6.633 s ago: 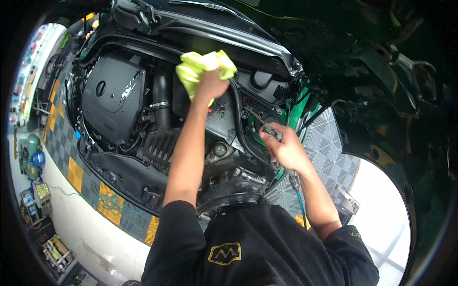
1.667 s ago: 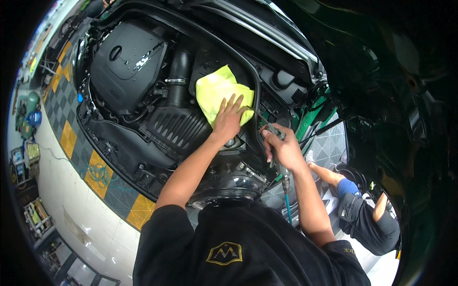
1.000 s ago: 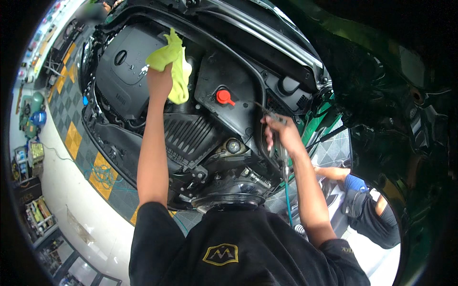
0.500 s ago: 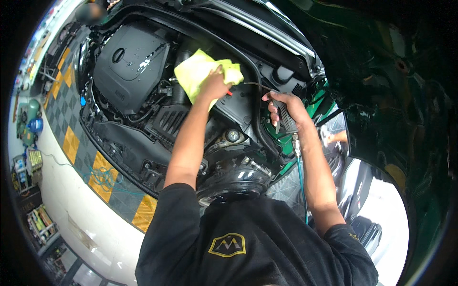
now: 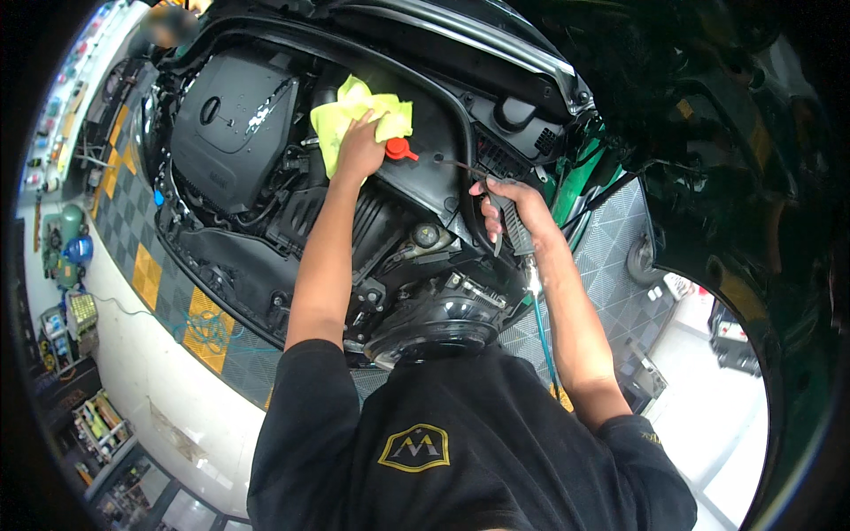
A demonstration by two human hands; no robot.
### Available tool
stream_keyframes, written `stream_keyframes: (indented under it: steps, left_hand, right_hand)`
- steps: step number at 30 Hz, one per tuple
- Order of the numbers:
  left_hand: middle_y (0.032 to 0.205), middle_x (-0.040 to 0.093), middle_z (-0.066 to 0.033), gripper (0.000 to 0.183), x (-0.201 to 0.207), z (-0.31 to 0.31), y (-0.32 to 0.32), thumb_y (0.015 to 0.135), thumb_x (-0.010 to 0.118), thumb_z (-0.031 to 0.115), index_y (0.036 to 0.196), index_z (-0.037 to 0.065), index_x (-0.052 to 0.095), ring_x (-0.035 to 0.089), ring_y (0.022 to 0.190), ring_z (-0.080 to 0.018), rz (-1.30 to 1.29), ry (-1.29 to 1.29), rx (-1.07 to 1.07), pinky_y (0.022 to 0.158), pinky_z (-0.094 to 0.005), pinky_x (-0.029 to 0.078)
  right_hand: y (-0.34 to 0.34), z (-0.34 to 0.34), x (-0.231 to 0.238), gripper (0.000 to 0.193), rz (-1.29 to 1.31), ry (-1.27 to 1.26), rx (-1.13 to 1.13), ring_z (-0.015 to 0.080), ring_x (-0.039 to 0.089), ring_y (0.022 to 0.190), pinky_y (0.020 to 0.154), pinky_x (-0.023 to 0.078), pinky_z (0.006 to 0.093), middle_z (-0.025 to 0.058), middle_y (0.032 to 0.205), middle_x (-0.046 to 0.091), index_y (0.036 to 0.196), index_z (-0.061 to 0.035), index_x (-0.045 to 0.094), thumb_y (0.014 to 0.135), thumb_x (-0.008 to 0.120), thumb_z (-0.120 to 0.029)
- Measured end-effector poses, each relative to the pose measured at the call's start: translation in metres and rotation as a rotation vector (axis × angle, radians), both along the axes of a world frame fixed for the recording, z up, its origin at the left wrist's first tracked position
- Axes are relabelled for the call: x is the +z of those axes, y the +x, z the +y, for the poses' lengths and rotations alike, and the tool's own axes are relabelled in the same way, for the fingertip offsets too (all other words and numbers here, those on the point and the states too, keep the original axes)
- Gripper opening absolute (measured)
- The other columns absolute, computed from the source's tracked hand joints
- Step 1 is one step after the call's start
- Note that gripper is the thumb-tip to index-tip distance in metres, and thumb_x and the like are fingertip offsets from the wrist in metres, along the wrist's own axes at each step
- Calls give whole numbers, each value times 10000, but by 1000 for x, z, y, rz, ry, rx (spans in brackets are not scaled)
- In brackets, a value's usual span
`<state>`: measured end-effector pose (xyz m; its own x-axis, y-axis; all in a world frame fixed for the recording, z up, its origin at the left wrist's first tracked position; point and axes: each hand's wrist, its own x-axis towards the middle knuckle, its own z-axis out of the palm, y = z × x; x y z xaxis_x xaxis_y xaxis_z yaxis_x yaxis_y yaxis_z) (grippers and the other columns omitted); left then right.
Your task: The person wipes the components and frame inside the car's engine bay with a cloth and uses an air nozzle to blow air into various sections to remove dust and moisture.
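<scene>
Bunched in my left hand (image 5: 360, 150) is a yellow-green microfibre cloth (image 5: 335, 126), which lies over the far side of the black engine bay. Just right of those fingers shows a red cap (image 5: 400, 150) with small tabs, set beside a smooth black panel (image 5: 431, 133). My right hand (image 5: 524, 208) grips a dark air blow gun (image 5: 512, 221), fingers at its lever. The gun's thin nozzle (image 5: 460, 165) points left across the black panel, toward the cap. A teal hose (image 5: 544, 341) runs from its handle down beside my right forearm.
A black engine cover (image 5: 232, 133) with wet streaks lies at the left. Nearer me are a round dark cap (image 5: 426, 235) and the headlamp housing (image 5: 434, 323). The raised dark green bonnet (image 5: 726, 177) fills the right. A coiled hose (image 5: 208, 329) lies on the tiled floor.
My left hand and the cloth have shifted left, baring more of the red cap. My right hand with the blow gun has moved slightly left. The view has shifted a little.
</scene>
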<state>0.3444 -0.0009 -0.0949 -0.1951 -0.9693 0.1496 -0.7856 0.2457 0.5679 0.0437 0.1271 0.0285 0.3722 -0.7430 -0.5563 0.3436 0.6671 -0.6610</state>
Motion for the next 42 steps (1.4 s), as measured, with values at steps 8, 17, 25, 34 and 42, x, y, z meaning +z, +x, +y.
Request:
stream_keyframes:
  steps: [8,17,25,34,42]
  left_hand:
    - [1424,570,-273,574,-37,175,-133,783,624,-22,1355,30,608,507,1355,-432,170,-33,279,1195,-545,337]
    - [1472,557,-216,618,-14,132,-97,798,648,-14,1410,2,565,455,1436,-361,-51,-49,31,1237,-501,307]
    - [1349,624,-281,456,-24,205,-124,804,589,2,1253,-48,652,547,1321,-408,-13,26,-142,1191,-486,360]
    - [1255,685,-186,314,35,133,-128,969,509,125,1253,86,637,599,1208,-417,322,-2,110,1007,-518,477]
    - [1057,748,-177,350,32,170,-206,844,601,284,1029,30,756,700,1045,-339,-493,124,-724,954,-468,480]
  right_hand:
    - [-23,23,26,270,94,17,-28,167,536,483,469,489,338,56,663,552,1119,53,598,1043,569,-204]
    - [-26,90,74,371,849,-158,288,131,589,479,483,500,317,64,651,627,1114,93,648,1010,624,-262]
    - [-12,106,69,382,1135,-251,583,241,640,465,567,527,399,164,560,618,936,109,673,983,628,-267]
    - [-48,117,94,431,938,-157,391,180,568,406,429,480,342,75,531,564,672,34,591,1005,623,-239]
    - [-73,149,113,374,929,-114,258,143,554,403,439,462,316,49,537,557,765,33,627,1016,625,-245]
